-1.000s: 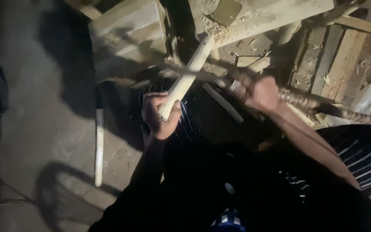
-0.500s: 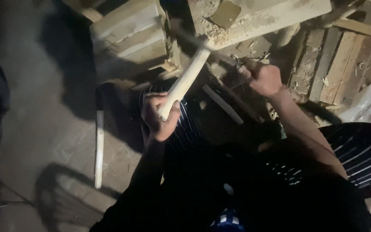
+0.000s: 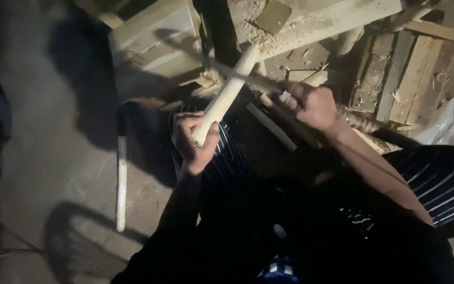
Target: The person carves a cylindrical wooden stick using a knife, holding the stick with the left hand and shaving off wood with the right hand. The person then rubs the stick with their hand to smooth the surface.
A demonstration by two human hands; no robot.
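A: What does the left hand (image 3: 194, 142) have?

B: Its grip is wrapped tight round the lower end of a pale, round, smooth-peeled wooden stick (image 3: 226, 95). The stick slants up and to the right, and its upper end rests against a rough, light timber plank dusted with sawdust (image 3: 316, 21).

A: And the right hand (image 3: 311, 105)?

B: Its grip is pressed together round the handle of a thin dark blade-like tool (image 3: 248, 78). The tool lies across the stick near its upper third, touching it, so the two make a cross. Whether it is a knife or a saw, I cannot tell; the light is poor.

A: What surrounds them?

B: Behind the stick stands a blocky, pale wooden box (image 3: 153, 42) with flat sides. To the right is a stack of weathered grey-brown boards (image 3: 395, 79), splintery, with chips lying on them. Another long thin pale rod (image 3: 121, 184) lies flat on the dusty concrete floor (image 3: 53, 158), well left of the hands. The person's dark trousers with fine white stripes (image 3: 437, 179) show at lower right.
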